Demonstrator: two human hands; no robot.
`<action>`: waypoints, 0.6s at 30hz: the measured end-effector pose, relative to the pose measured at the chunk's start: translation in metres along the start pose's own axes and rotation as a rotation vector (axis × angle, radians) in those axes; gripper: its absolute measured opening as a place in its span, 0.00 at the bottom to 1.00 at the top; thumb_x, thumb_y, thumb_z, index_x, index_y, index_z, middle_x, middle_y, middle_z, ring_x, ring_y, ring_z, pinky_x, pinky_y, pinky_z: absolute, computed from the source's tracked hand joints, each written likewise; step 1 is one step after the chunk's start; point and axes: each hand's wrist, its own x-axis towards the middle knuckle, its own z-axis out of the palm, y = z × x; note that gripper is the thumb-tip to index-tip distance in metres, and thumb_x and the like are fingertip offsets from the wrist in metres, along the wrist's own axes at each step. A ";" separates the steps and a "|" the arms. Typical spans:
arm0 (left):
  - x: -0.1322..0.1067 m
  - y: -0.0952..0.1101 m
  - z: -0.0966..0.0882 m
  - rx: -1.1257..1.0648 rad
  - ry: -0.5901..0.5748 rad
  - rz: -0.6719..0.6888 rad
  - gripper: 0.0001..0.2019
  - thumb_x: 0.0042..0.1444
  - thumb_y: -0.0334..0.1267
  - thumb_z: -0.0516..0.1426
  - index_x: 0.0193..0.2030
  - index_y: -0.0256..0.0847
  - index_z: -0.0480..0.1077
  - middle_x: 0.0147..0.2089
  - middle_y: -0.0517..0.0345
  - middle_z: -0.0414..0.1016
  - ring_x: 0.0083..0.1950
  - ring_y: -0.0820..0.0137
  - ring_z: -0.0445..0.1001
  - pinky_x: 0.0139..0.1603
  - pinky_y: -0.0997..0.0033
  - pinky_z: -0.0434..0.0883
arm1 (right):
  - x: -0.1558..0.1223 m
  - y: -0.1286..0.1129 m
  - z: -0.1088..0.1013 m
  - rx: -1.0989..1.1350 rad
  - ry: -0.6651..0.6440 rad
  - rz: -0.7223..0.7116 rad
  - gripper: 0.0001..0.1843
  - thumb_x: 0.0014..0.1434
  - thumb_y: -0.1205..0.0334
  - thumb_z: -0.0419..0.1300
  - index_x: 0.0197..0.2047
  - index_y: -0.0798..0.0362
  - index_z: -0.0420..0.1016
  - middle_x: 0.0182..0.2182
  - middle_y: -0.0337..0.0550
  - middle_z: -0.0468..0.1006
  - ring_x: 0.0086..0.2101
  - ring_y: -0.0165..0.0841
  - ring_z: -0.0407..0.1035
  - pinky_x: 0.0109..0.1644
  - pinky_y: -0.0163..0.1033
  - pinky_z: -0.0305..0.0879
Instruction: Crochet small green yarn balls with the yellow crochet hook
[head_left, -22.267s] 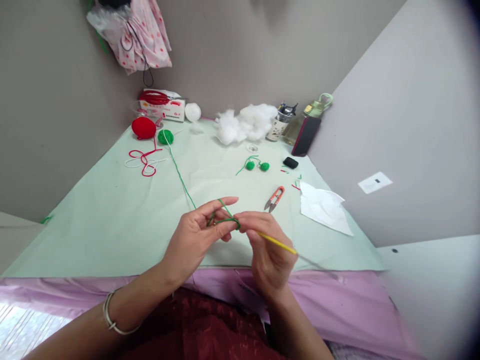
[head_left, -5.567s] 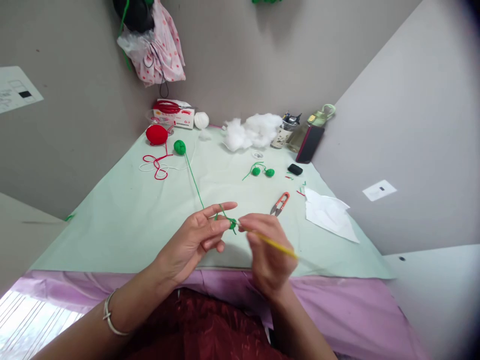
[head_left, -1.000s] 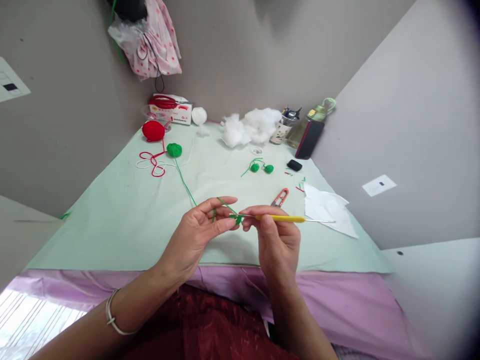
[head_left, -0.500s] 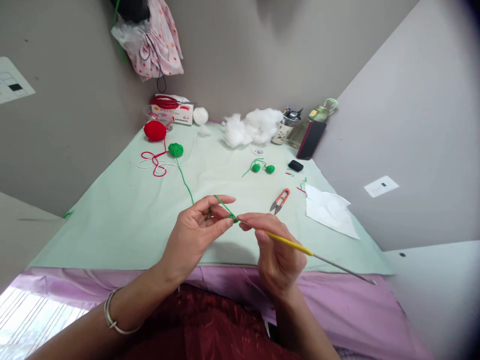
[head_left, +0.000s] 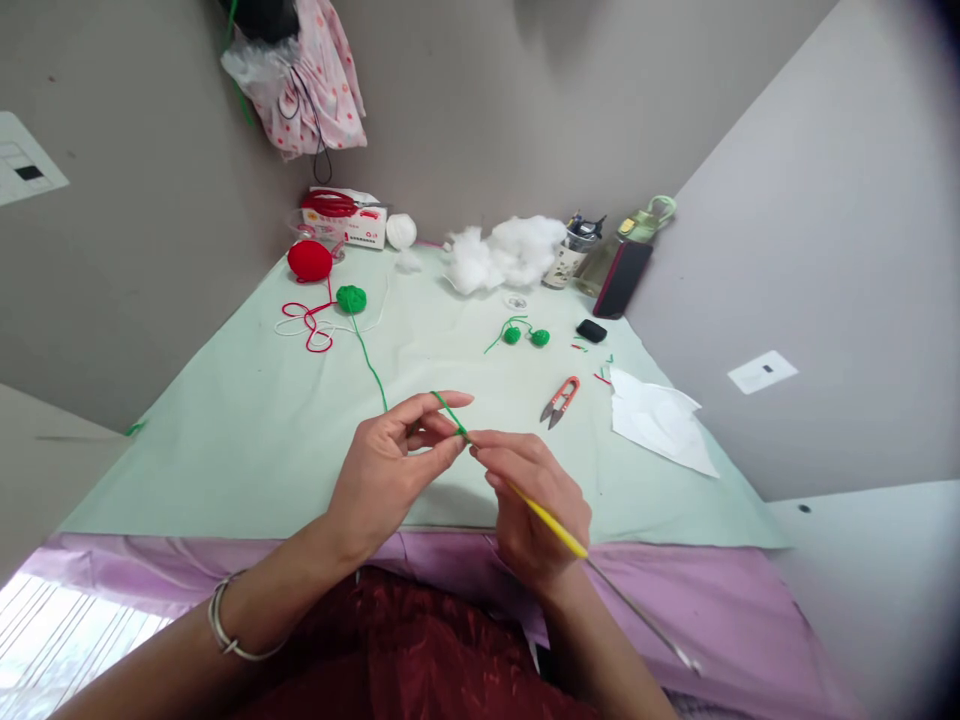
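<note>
My left hand (head_left: 390, 470) pinches a small green crochet piece between thumb and fingers, with green yarn (head_left: 371, 360) looped over the raised index finger. That strand runs back across the pale green cloth (head_left: 225, 440) to a small green yarn ball (head_left: 351, 298). My right hand (head_left: 532, 505) is closed around a yellow-handled crochet hook (head_left: 551, 520), whose tip meets the green piece at my left fingertips. The hook's metal tail points down and to the right, towards me.
Orange thread snips (head_left: 559, 400) and a white paper (head_left: 656, 420) lie to the right. Farther back sit two small green crocheted balls (head_left: 525, 336), a red yarn ball (head_left: 310, 260), white stuffing (head_left: 506, 250), a cup, a bottle and a dark phone (head_left: 621, 278).
In the last second the hook has swung from pointing level to the right to slanting steeply down towards me. My left hand has hardly moved.
</note>
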 end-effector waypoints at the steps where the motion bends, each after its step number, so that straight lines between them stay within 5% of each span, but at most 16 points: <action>1: 0.000 -0.001 -0.001 -0.013 -0.007 -0.012 0.15 0.54 0.35 0.69 0.49 0.42 0.82 0.32 0.63 0.74 0.36 0.73 0.74 0.43 0.73 0.73 | 0.000 0.000 0.001 0.003 0.011 0.006 0.16 0.68 0.73 0.57 0.52 0.47 0.79 0.45 0.48 0.86 0.43 0.38 0.82 0.42 0.44 0.80; 5: 0.001 -0.005 -0.003 -0.101 -0.081 -0.058 0.16 0.55 0.38 0.70 0.52 0.44 0.82 0.32 0.63 0.75 0.38 0.72 0.74 0.45 0.73 0.71 | -0.004 0.002 0.002 0.063 0.031 0.084 0.18 0.69 0.73 0.56 0.53 0.44 0.80 0.42 0.44 0.86 0.41 0.38 0.82 0.42 0.46 0.80; 8: -0.001 -0.008 0.000 -0.204 -0.121 -0.100 0.20 0.54 0.37 0.71 0.55 0.44 0.80 0.33 0.63 0.75 0.38 0.73 0.74 0.45 0.73 0.71 | -0.012 0.007 0.006 -0.099 0.035 -0.004 0.21 0.67 0.73 0.59 0.58 0.41 0.80 0.44 0.45 0.85 0.42 0.38 0.81 0.42 0.44 0.80; 12: -0.002 -0.007 0.003 -0.379 -0.189 -0.236 0.25 0.54 0.37 0.71 0.59 0.41 0.78 0.29 0.66 0.70 0.27 0.79 0.64 0.30 0.78 0.65 | -0.019 0.012 0.012 -0.304 0.079 -0.166 0.25 0.65 0.74 0.62 0.61 0.42 0.79 0.48 0.48 0.83 0.46 0.40 0.79 0.44 0.45 0.79; 15: -0.001 -0.004 0.000 -0.457 -0.242 -0.330 0.28 0.53 0.38 0.71 0.61 0.40 0.77 0.28 0.68 0.65 0.22 0.83 0.50 0.21 0.79 0.53 | -0.014 0.007 0.010 -0.133 0.118 -0.055 0.22 0.66 0.73 0.61 0.57 0.41 0.81 0.45 0.46 0.83 0.43 0.38 0.79 0.42 0.44 0.78; 18: 0.001 0.001 -0.004 -0.433 -0.185 -0.287 0.25 0.52 0.35 0.71 0.59 0.40 0.78 0.28 0.68 0.64 0.21 0.84 0.48 0.20 0.79 0.50 | -0.004 -0.001 0.003 0.118 0.149 0.176 0.15 0.69 0.71 0.59 0.51 0.44 0.83 0.37 0.42 0.83 0.37 0.35 0.77 0.40 0.43 0.76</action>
